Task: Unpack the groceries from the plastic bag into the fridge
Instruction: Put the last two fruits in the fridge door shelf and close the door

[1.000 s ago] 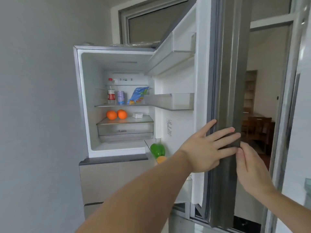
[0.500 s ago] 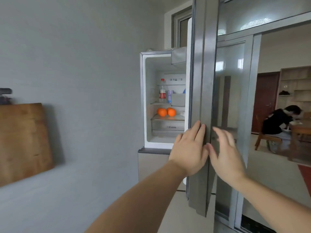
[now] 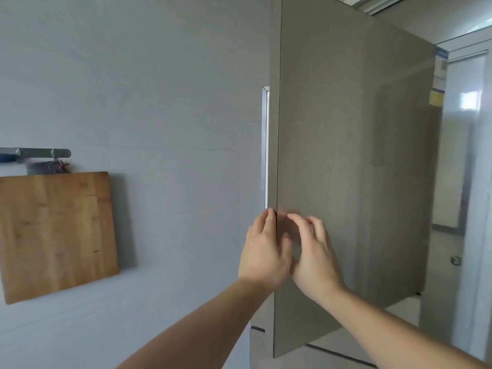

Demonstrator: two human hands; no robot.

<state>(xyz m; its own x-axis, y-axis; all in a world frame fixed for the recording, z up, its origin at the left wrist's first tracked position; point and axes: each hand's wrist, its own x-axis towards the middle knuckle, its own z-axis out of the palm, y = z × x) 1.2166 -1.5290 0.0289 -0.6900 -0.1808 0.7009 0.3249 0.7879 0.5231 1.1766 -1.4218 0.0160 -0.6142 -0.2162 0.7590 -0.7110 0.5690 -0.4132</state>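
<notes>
Now both hands (image 3: 288,251) flat against fridge door (image 3: 346,155)

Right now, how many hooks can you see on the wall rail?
2. One hook sits near the left end of the metal rail, the other hook hangs nearer its right end, above the wooden cutting board. The rail runs off frame, so more may be hidden.

Soft even daylight from the right, motion-blurred hands (image 3: 290,251), wide-angle bending at edges.
</notes>
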